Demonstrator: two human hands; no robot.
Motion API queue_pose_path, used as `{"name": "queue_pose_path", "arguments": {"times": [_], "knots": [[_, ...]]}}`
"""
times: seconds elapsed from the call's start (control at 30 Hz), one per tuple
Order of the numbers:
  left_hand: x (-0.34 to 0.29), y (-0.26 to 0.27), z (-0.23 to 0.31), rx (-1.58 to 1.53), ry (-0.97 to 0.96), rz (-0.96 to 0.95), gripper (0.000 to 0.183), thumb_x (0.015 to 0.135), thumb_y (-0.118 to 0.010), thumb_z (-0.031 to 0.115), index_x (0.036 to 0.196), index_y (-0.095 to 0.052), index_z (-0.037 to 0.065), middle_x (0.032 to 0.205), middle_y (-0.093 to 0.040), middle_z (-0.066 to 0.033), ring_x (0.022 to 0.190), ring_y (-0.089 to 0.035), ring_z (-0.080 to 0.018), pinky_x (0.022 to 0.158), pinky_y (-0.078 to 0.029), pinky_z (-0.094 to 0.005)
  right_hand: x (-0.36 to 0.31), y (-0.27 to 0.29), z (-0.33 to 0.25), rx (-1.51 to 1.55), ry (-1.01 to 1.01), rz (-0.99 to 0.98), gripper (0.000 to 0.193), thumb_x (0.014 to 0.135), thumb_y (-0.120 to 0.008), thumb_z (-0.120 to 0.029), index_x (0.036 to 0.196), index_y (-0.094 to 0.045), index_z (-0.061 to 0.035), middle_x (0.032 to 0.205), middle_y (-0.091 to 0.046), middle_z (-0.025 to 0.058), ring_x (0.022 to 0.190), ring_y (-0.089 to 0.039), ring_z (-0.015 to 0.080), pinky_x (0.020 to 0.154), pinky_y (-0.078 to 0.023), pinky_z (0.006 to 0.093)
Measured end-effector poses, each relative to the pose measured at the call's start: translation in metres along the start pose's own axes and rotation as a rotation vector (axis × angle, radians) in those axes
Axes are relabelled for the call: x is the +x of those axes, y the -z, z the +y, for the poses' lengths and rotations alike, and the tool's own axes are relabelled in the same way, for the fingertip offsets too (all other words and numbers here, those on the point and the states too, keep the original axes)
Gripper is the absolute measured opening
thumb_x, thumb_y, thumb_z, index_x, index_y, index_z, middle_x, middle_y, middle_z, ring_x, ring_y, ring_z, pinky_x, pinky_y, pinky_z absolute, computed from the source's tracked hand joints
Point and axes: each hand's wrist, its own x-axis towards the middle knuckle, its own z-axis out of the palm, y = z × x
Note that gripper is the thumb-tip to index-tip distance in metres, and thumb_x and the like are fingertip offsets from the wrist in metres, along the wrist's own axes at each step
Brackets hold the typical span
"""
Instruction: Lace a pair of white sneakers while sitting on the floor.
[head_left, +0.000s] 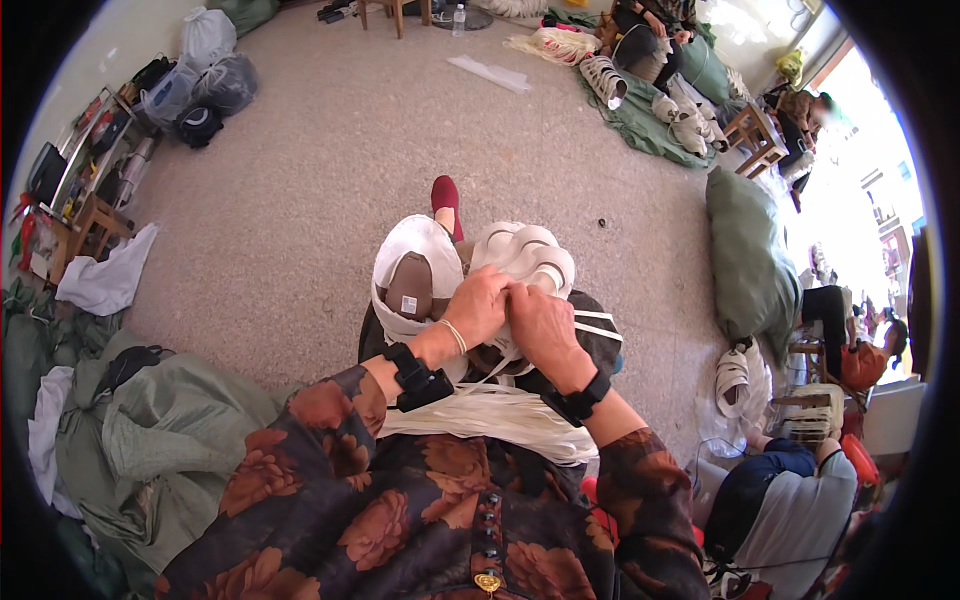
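**Both hands closed on white strapping over the lap**

Left hand (478,305) and right hand (538,322), fingers curled shut, pinch white straps (500,405) against the shoe upper (412,280), braced on the knees; loose strap ends drape across the lap.

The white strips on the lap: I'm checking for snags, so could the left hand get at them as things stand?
Probably yes. The white strips lie across the lap just below the left hand, with nothing over them. But that hand is busy, pressed with the right hand on the white sole.
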Motion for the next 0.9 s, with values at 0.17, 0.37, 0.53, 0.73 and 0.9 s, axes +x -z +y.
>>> {"name": "queue_pose_path", "arguments": {"times": [0.17,0.37,0.53,0.73,0.9], "knots": [[-0.005,-0.002,-0.006,-0.001,-0.062,0.064,0.021,0.089,-0.055,0.003,0.108,-0.064,-0.002,0.101,-0.058,-0.0193,0.100,-0.057,-0.0372,0.090,-0.046,-0.0428,-0.066,0.047,0.027,0.338,-0.155,-0.071,0.019,0.088,-0.056,-0.013,0.075,-0.056,0.0000,0.068,-0.060,0.0208,0.062,-0.063,0.0368,0.057,-0.048,0.0464],[-0.002,-0.001,-0.006,-0.034,-0.088,0.039,0.027,0.087,-0.055,0.001,0.113,-0.061,-0.001,0.100,-0.057,-0.0168,0.098,-0.057,-0.0329,0.089,-0.047,-0.0400,-0.288,0.024,0.229,-0.127,-0.812,-0.457,0.027,0.080,-0.060,-0.024,0.081,-0.070,0.0004,0.085,-0.067,0.0281,0.087,-0.067,0.0451,0.078,-0.053,0.0544],[0.013,0.013,0.004,-0.036,-0.092,-0.104,0.029,0.084,-0.058,0.001,0.113,-0.062,0.001,0.096,-0.057,-0.0150,0.086,-0.059,-0.0293,0.079,-0.049,-0.0390,-0.291,0.017,0.207,-0.107,-0.746,-0.477,0.026,0.082,-0.060,-0.024,0.080,-0.068,-0.0001,0.086,-0.068,0.0267,0.086,-0.067,0.0455,0.077,-0.052,0.0544],[0.033,0.012,0.002,0.083,-0.212,-0.156,0.025,0.083,-0.057,0.000,0.107,-0.063,0.001,0.092,-0.057,-0.0134,0.076,-0.060,-0.0263,0.069,-0.049,-0.0382,-0.125,0.048,0.097,0.163,-0.205,0.220,0.014,0.087,-0.063,-0.007,0.100,-0.061,-0.0036,0.099,-0.063,0.0177,0.094,-0.061,0.0370,0.083,-0.048,0.0453],[0.024,0.020,0.010,0.065,-0.335,-0.130,0.023,0.083,-0.056,0.000,0.104,-0.064,0.001,0.090,-0.056,-0.0135,0.077,-0.060,-0.0276,0.068,-0.048,-0.0373,-0.067,0.034,0.052,0.340,-0.034,0.257,0.015,0.086,-0.063,-0.006,0.102,-0.061,-0.0033,0.093,-0.064,0.0173,0.088,-0.061,0.0372,0.079,-0.047,0.0460]]}}
